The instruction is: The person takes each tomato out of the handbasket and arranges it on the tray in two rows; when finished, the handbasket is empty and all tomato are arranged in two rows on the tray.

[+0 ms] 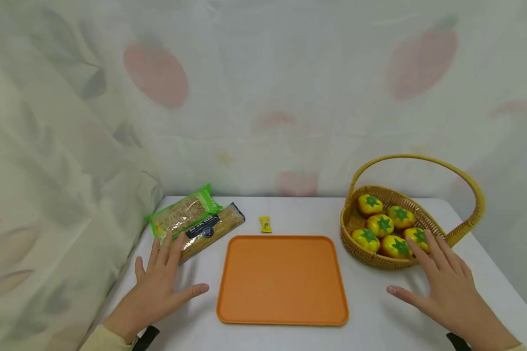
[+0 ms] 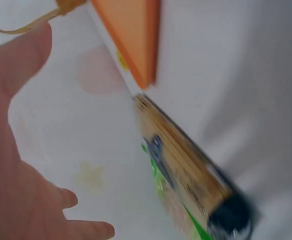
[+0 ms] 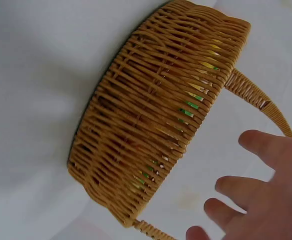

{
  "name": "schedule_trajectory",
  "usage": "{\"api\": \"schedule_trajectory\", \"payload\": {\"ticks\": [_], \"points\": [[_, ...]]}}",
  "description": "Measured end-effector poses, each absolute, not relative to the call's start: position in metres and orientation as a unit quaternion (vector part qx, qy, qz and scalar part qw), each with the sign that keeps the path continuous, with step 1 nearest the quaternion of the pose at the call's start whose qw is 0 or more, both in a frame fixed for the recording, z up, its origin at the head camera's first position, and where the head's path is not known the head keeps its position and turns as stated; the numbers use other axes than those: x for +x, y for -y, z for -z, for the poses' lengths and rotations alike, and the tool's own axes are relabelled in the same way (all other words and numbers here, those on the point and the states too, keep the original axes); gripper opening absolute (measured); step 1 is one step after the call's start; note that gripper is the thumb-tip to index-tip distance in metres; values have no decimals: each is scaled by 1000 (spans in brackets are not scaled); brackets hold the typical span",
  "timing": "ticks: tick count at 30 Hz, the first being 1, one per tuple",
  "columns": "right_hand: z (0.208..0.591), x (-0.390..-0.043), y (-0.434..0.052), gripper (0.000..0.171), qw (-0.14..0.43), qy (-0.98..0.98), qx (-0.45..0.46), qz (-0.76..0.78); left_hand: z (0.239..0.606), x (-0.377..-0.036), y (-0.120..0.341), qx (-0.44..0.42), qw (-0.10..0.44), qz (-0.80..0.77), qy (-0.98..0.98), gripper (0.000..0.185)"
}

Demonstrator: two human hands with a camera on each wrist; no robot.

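Note:
My left hand (image 1: 158, 282) hovers with spread fingers at the left, holding nothing. Its fingertips overlap the near end of a pack of spaghetti (image 1: 215, 229) in the head view. Behind that pack lies a clear and green bag of dry food (image 1: 182, 214). On the right, my right hand (image 1: 450, 287) is spread in front of a wicker basket (image 1: 377, 263) with a tall handle, also holding nothing. Several yellow-red fruits with green star-shaped tops (image 1: 394, 246) sit in the basket. The right wrist view shows the basket's woven side (image 3: 141, 110) near the fingers.
Between the hands an orange tray (image 1: 283, 280) lies flat on the white table (image 1: 290, 337). A small yellow wrapped packet (image 1: 265, 224) lies just behind the tray. A pale printed curtain (image 1: 263, 87) hangs behind the table and along its left side.

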State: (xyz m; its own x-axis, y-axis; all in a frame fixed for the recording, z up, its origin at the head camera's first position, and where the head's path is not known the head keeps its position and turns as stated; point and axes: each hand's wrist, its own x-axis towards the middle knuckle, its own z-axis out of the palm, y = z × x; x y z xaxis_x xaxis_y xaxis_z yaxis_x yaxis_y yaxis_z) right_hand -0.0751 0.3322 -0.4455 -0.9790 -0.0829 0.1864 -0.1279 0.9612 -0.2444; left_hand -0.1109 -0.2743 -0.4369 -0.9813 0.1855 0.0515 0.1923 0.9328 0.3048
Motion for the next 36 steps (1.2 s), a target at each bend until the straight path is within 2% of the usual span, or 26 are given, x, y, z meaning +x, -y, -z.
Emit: {"api": "schedule_trajectory", "payload": {"ticks": [7,11,14,18,30,36], "points": [[430,-104,-328,96,145,968,98,-181,443,-131,248,-110,-11,266,958,120],[426,-120,-327,78,154,966,107,-179,451,-148,233,-90,-43,314,944,113],[425,-129,-327,72,130,970,103,-176,454,-158,222,-70,-73,333,937,108],[423,-137,-327,72,76,977,85,-182,456,-169,211,-41,-102,322,940,100],[417,-156,-328,66,11,982,54,-181,459,-188,203,-45,-129,288,948,65],[419,-160,-326,59,-5,984,54,-169,463,-190,200,-16,-183,341,922,66]]}}
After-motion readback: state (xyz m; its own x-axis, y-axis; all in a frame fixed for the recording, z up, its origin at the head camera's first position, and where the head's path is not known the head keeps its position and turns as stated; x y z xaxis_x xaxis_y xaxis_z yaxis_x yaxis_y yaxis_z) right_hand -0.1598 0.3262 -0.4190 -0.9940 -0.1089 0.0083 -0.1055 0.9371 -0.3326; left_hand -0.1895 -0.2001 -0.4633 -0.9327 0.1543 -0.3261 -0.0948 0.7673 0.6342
